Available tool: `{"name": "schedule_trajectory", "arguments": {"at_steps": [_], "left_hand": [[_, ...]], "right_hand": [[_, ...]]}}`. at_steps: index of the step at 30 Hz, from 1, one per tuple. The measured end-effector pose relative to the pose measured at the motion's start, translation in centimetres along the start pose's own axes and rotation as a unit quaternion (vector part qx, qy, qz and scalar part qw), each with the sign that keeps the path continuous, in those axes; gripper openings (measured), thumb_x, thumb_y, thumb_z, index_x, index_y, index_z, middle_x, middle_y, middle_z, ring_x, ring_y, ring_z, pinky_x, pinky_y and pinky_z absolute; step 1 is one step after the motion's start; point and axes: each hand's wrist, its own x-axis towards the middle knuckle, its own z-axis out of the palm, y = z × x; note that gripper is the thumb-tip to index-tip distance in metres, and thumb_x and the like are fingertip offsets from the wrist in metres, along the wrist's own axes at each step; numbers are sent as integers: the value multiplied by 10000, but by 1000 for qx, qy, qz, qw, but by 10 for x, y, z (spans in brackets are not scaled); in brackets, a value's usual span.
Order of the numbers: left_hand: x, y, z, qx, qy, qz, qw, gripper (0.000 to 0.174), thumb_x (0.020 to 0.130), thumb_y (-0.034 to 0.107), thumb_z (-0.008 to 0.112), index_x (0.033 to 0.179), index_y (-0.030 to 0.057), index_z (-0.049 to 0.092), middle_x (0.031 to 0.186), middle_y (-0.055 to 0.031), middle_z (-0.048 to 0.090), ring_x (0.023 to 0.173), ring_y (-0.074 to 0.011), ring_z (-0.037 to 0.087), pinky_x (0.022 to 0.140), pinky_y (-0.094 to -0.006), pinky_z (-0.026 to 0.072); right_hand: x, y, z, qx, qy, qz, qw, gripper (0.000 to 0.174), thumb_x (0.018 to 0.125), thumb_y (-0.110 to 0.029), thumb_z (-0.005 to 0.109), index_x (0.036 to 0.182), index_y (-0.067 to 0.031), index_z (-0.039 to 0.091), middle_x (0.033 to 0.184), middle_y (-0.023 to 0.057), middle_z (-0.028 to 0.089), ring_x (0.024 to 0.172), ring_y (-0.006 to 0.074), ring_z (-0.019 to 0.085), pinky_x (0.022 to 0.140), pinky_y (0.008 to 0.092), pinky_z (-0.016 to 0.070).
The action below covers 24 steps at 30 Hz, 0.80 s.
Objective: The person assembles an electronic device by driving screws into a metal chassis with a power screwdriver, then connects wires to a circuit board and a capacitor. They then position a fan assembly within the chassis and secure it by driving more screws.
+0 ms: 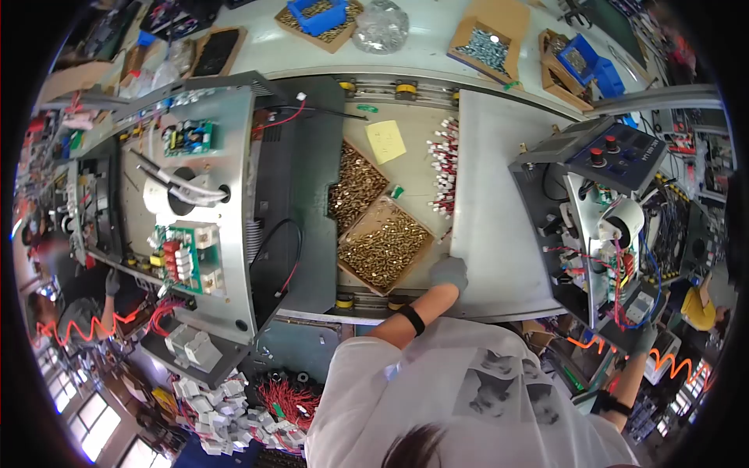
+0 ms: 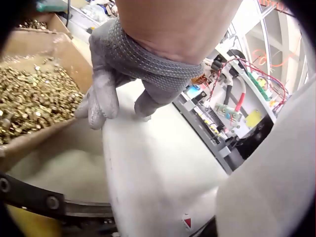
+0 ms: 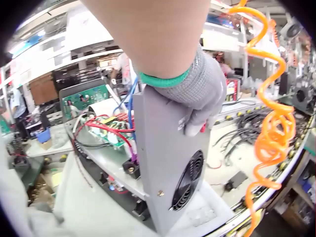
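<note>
Left: our left hand (image 1: 449, 273) pinches the edge of the pale panel (image 1: 499, 195), probably stiff and slick. Right: the open chassis (image 1: 538, 203) stands at the panel's right end; our right hand (image 3: 200, 94) grips its grey fan plate (image 3: 158, 128) at the top. We judge it heavy, rigid, best held by metal edges; exposed wiring (image 3: 111, 129) looks fragile.

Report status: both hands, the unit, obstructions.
Left hand grips white panel by its edge. Right hand grips grey fan panel of open unit. Orange coiled hose hangs near right hand.
</note>
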Motion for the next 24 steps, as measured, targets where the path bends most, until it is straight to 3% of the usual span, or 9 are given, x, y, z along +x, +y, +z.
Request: {"name": "schedule_trajectory", "arguments": {"at_steps": [4,6,7,10,11,17,21,23,24], "left_hand": [[32,3,-18,-32,10,94,995,220,799,206,507,880,83,672,943,-175,644,893,-338,612,753,-395,491],[66,-22,3,-121,265,134,947,273,785,128,511,1034,83,614,949,-180,630,865,-348,611,750,-420,493],[75,-23,-7,-140,278,27,950,336,796,99,498,1129,97,541,968,-178,607,889,-353,590,769,-427,481],[71,-16,-66,-252,414,-36,874,349,850,100,505,1177,11,419,1220,-202,407,979,-391,522,826,-440,456],[92,-22,-65,-226,521,37,822,384,848,118,532,1209,49,420,1233,-204,411,974,-392,523,815,-435,460],[146,-32,-83,-264,480,108,830,277,802,103,578,1077,120,597,1095,-149,558,918,-324,569,782,-392,477],[74,-14,-118,-89,446,0,891,204,816,167,536,973,170,666,951,-61,631,822,-274,612,691,-369,488],[91,-57,-102,-54,565,27,823,216,800,201,528,959,170,670,902,-68,645,782,-280,616,660,-371,491],[76,-63,-105,-101,571,-65,812,235,767,190,540,962,158,666,828,-80,650,735,-274,621,645,-373,496]], "right_hand": [[92,73,-56,-231,37,-27,972,442,891,-332,503,1100,49,581,991,191,638,940,286,611,781,345,451],[117,86,-69,-258,84,26,962,495,881,-376,506,1117,54,571,1049,246,610,1012,358,577,817,378,436],[128,95,-78,-260,87,33,961,495,881,-376,506,1117,54,571,1049,246,610,1012,358,577,817,378,436],[163,127,-99,-381,77,9,921,511,878,-393,502,1128,48,567,1077,256,598,1037,385,555,831,395,430],[173,136,-104,-374,74,7,924,514,879,-393,498,1133,50,562,1079,258,596,1044,387,551,834,396,430],[176,126,-102,-279,85,76,954,531,888,-396,480,1180,44,530,1112,255,584,1095,387,524,871,391,425],[186,152,-95,-237,97,19,966,552,876,-410,493,1303,-61,456,1204,225,546,1094,346,544,876,367,428],[159,114,-80,-191,18,79,978,537,872,-401,488,1347,-161,415,1261,186,516,1061,312,568,903,391,423],[142,95,-70,-383,50,27,922,479,867,-379,484,1302,-181,481,1205,171,560,1053,315,571,897,419,428]]}}
